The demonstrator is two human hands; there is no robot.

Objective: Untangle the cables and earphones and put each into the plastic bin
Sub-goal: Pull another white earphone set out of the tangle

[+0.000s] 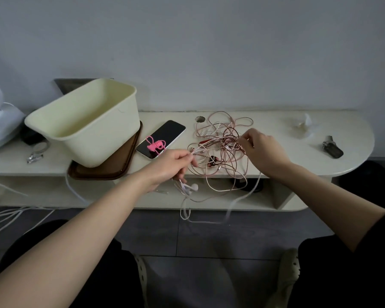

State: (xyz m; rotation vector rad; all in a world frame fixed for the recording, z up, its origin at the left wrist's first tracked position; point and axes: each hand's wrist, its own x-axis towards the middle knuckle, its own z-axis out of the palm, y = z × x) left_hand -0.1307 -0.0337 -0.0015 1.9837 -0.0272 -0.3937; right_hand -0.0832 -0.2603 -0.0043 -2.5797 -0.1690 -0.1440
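Nearest me, my left hand (171, 165) is pinching pale strands (200, 150) running rightward into the tangle (222, 138), where my right hand (262, 152) is nipping a loop (240, 142) between closed fingers. Everything is lying right of the plastic bin (102, 143), my left hand nearer it.

Plastic bin (93, 121): one, cream.
Tray (125, 156): one, brown.
Phone (167, 134): one.
Pink coiled cable (156, 145): one.
Cable tangle (222, 141): one heap with pinkish, white and dark red strands; the separate cords cannot be counted.
White earbuds (192, 188): two.
Red earbuds (212, 162): seemingly two, too small to be sure.
Hands: two, the left hand (171, 165) and the right hand (262, 150).
Crumpled wrapper (302, 125): one.
Small dark object (332, 148): one.
Metal ring (39, 147): one.
Hole in tabletop (200, 119): one.
Shoes (289, 270): two.
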